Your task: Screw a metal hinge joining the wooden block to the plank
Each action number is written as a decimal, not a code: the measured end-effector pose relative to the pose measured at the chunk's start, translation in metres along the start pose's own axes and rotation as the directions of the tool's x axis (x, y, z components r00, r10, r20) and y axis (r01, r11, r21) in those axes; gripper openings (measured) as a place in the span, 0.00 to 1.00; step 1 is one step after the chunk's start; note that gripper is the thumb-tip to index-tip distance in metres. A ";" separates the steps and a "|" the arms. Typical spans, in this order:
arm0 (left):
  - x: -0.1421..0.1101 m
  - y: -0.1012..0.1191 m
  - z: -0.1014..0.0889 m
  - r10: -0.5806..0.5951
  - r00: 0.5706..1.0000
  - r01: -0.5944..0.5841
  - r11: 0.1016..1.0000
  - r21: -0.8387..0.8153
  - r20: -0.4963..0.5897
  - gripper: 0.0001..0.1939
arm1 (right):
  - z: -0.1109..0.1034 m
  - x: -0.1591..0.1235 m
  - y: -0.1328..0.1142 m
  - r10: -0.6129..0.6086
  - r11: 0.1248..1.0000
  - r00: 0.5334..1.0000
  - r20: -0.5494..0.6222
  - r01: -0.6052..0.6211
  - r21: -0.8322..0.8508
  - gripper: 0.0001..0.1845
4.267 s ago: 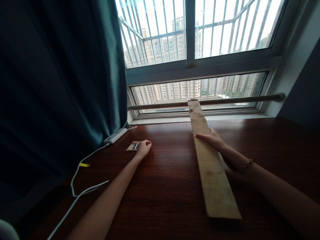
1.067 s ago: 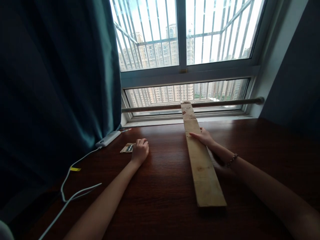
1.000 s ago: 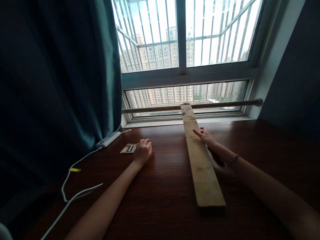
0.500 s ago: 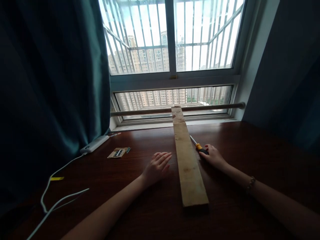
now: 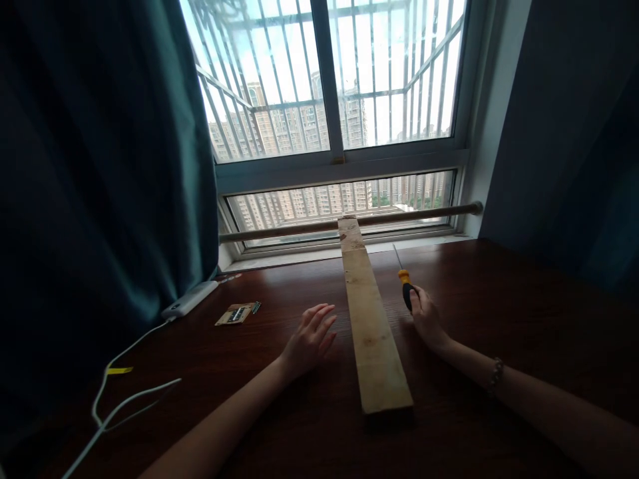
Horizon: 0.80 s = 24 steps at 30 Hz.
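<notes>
A long wooden plank (image 5: 372, 319) lies lengthwise on the dark brown tabletop (image 5: 289, 283), its far end by the window. To its right, my right hand (image 5: 424, 316) is closed round the black end of a screwdriver's handle. The screwdriver (image 5: 405, 286) has a yellow collar, and its thin shaft points up towards the window. Left of the plank, my left hand (image 5: 310, 336) rests near the table with fingers spread and nothing in them. A small gap separates it from the wood.
On the left lie a small brown card with dark pieces (image 5: 234, 314), a white power strip (image 5: 192, 298), a white cable (image 5: 134, 394) and a yellow strip (image 5: 120, 370). A horizontal rail (image 5: 414, 215) crosses before the window. A dark teal curtain (image 5: 194, 199) hangs left.
My right hand has lifted the screwdriver and turned it more upright, away from the plank. My left hand's fingers have spread a little. The view has tilted slightly.
</notes>
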State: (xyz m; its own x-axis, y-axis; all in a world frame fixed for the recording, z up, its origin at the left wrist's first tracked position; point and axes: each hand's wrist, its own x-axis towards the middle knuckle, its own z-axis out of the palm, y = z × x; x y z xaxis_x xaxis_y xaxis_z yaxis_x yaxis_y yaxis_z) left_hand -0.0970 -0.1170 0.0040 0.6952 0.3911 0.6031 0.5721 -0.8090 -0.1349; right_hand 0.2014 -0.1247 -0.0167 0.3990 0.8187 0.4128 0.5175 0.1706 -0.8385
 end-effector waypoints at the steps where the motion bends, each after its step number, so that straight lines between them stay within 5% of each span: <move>1: 0.002 0.003 -0.005 0.011 1.000 -0.012 1.000 -0.022 -0.007 0.16 | 0.000 -0.007 -0.007 -0.004 0.997 1.000 -0.007 0.005 0.071 0.25; 5: 0.017 0.028 -0.031 -0.108 0.994 0.103 0.953 -0.284 -0.004 0.15 | -0.002 -0.042 -0.043 -0.047 0.948 0.992 0.120 0.007 0.318 0.25; 7: 0.024 0.049 -0.043 -0.223 0.970 0.241 0.830 -0.504 0.096 0.14 | -0.004 -0.061 -0.059 -0.053 0.908 0.969 0.242 -0.054 0.415 0.25; 11: 0.030 0.090 -0.055 -0.319 0.856 0.498 0.299 -0.814 0.406 0.18 | -0.009 -0.086 -0.081 -0.085 0.864 0.887 0.454 -0.161 0.476 0.24; 15: 0.027 0.109 -0.055 -0.315 0.789 0.517 -0.124 -0.847 0.528 0.27 | -0.013 -0.099 -0.091 -0.190 0.907 0.857 0.480 -0.034 0.421 0.22; 18: 0.027 0.111 -0.056 -0.364 0.743 0.506 -0.244 -0.827 0.562 0.28 | -0.018 -0.108 -0.097 -0.307 0.917 0.831 0.463 0.129 0.376 0.25; 24: 0.031 0.109 -0.058 -0.390 0.646 0.533 -0.384 -0.753 0.656 0.20 | -0.025 -0.118 -0.096 -0.496 0.867 0.693 0.524 0.368 0.335 0.29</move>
State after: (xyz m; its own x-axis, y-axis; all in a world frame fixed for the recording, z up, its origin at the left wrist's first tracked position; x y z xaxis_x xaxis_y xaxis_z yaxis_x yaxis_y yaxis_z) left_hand -0.0385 -0.2181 0.0532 0.5113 0.8562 -0.0738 -0.1769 0.1889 0.9659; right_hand 0.1238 -0.2516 0.0237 -0.3768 0.7695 0.5156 0.3417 0.6329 -0.6948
